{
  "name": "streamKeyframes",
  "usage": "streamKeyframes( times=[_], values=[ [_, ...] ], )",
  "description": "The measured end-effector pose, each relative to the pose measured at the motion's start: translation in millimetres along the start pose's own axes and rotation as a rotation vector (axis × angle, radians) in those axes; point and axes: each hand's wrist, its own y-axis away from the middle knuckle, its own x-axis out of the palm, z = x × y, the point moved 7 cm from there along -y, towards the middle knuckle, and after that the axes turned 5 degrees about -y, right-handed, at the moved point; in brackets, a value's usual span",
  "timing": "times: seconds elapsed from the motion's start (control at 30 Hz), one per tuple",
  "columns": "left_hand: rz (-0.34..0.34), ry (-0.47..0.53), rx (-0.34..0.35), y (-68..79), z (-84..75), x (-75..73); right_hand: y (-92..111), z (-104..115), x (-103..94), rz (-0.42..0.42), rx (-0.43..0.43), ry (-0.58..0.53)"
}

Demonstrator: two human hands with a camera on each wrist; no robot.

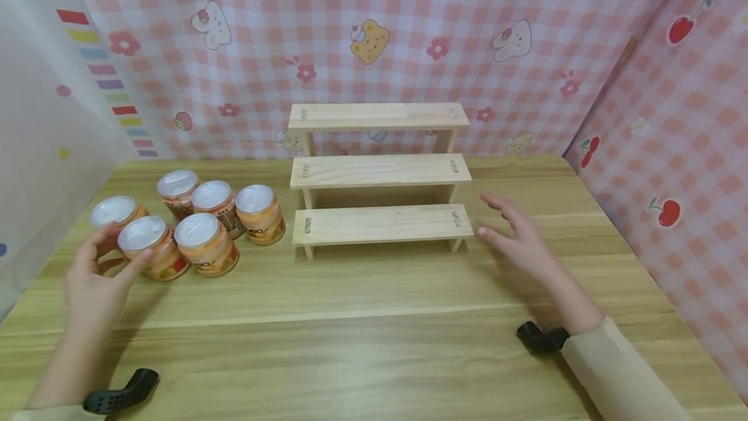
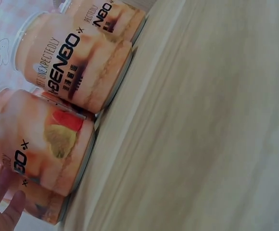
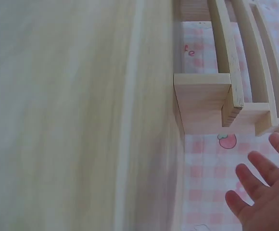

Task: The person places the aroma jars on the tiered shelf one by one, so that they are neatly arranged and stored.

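Several orange cans with silver lids stand grouped on the left of the table. My left hand (image 1: 96, 278) is at the front-left can (image 1: 154, 249), its thumb in front and its fingers on the can's left side, spread rather than closed round it. In the left wrist view, fingertips (image 2: 15, 204) lie close against the cans; whether they touch is hard to tell. My right hand (image 1: 520, 239) is held just off the right end of a three-tier wooden shelf (image 1: 382, 224). Its fingers (image 3: 250, 182) are spread and hold nothing.
Other cans (image 1: 206, 245) stand close beside and behind the front-left one. The shelf stands mid-table toward the back. Behind it hangs a pink checked cloth (image 1: 409, 38), and another covers the right side. Black curved pieces (image 1: 540, 338) sit at both wrists.
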Motion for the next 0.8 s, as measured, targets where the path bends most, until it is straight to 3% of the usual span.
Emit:
streamKeyframes(
  times=[0.37, 0.57, 0.8],
  values=[
    [0.027, 0.033, -0.122, 2.2, 11.5, 6.2, -12, -21, 21.3, 0.087, 0.022, -0.197],
    [0.038, 0.007, -0.132, 3.0, 14.7, 9.7, -17, -28, 29.9, 0.140, 0.035, -0.281],
    [0.019, -0.020, -0.095, 5.2, 15.4, 13.7, -19, -31, 36.3, 0.167, 0.049, -0.268]
  ],
)
